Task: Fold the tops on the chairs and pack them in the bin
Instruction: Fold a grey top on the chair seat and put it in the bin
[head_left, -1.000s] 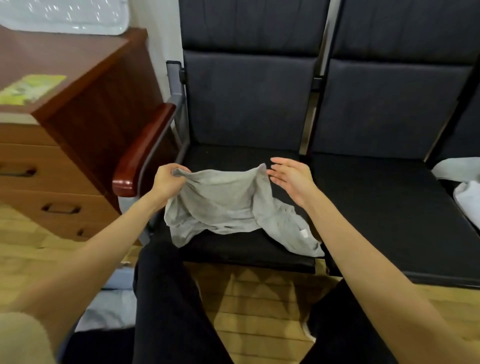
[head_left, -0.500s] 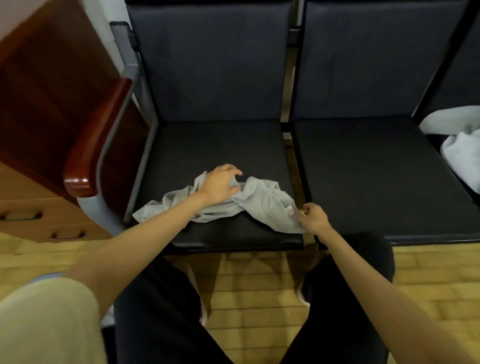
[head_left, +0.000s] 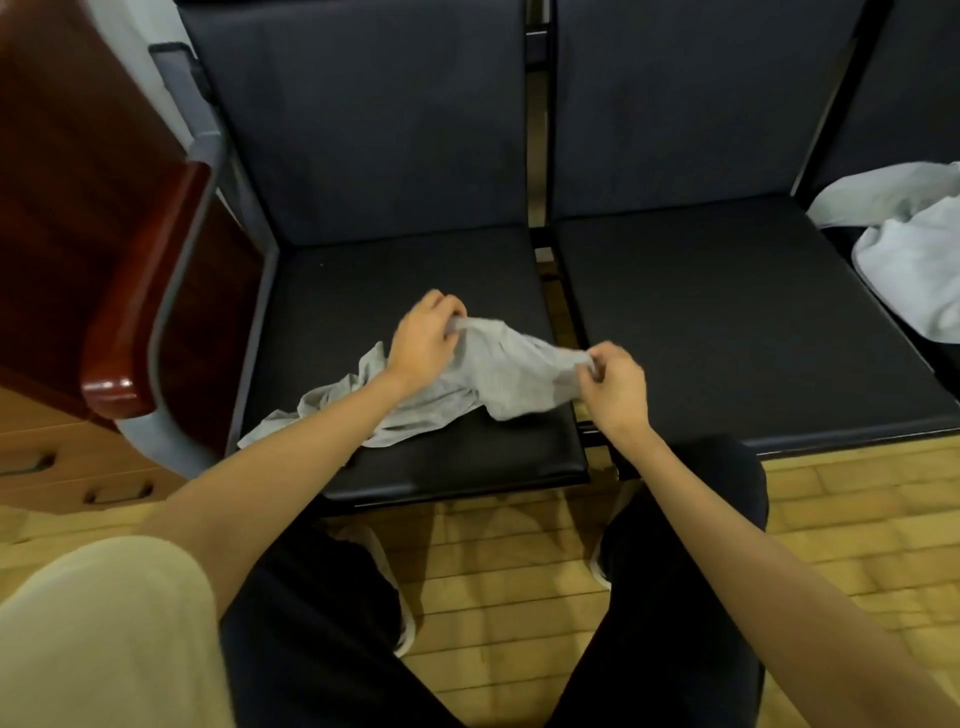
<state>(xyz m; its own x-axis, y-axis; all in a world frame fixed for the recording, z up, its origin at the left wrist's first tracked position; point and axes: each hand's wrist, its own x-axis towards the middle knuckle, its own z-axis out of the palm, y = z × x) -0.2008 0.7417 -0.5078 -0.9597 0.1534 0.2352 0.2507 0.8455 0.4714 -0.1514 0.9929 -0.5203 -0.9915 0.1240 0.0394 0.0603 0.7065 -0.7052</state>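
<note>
A crumpled grey top (head_left: 498, 369) lies on the seat of the left dark chair (head_left: 395, 270). My left hand (head_left: 423, 338) pinches the top's upper edge near the seat's middle. My right hand (head_left: 613, 384) pinches another part of the fabric at the seat's right edge, and the cloth stretches between both hands. One loose end of the top trails toward the seat's front left corner. A white top (head_left: 914, 249) lies bunched on the chair at the far right. No bin is in view.
The middle chair (head_left: 727, 291) has a bare dark seat. A red-brown wooden armrest (head_left: 140, 291) and a wooden drawer cabinet (head_left: 62, 457) stand to the left. My legs in black trousers are over the wooden floor (head_left: 857, 509) below.
My left hand shifted to the top's upper edge and gripped it. My right hand rose from the seat's front edge and pinched the fabric, pulling it taut between both hands.
</note>
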